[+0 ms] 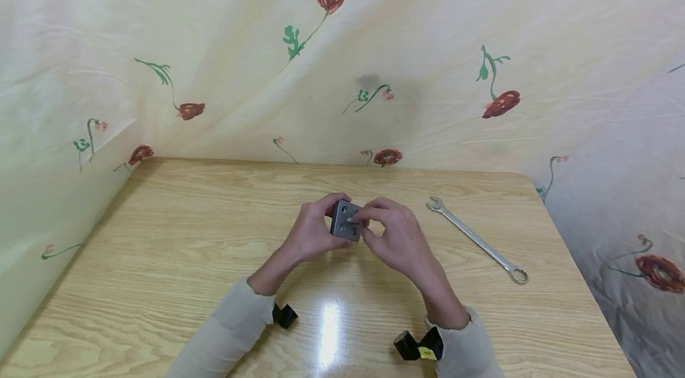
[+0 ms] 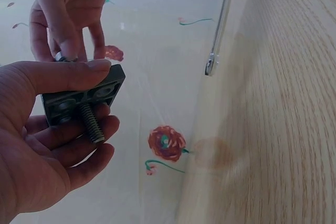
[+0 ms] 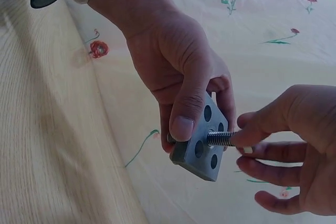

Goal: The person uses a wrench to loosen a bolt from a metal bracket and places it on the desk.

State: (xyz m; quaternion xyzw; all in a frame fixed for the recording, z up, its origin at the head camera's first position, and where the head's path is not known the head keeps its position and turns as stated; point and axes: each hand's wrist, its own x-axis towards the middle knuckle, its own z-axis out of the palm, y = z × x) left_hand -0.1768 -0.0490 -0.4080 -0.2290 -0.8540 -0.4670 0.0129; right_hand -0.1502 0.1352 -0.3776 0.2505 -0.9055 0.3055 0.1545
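A grey square metal plate (image 1: 339,230) with several round holes is held up over the table by the left hand (image 1: 310,232), gripped at its edges between thumb and fingers. Through its middle hole runs a threaded bolt (image 3: 220,138). On the far face, the bolt's threaded end (image 2: 93,124) sticks out in the left wrist view, close to the left fingers. The right hand (image 1: 395,237) pinches the bolt's other end between thumb and fingers, beside the plate. Those fingers largely cover the bolt's head.
A combination wrench (image 1: 476,239) lies slantwise on the wooden table (image 1: 176,247), right of the hands. Floral cloth (image 1: 241,98) hangs behind and along both sides of the table. Each wrist wears a small black camera (image 1: 287,316).
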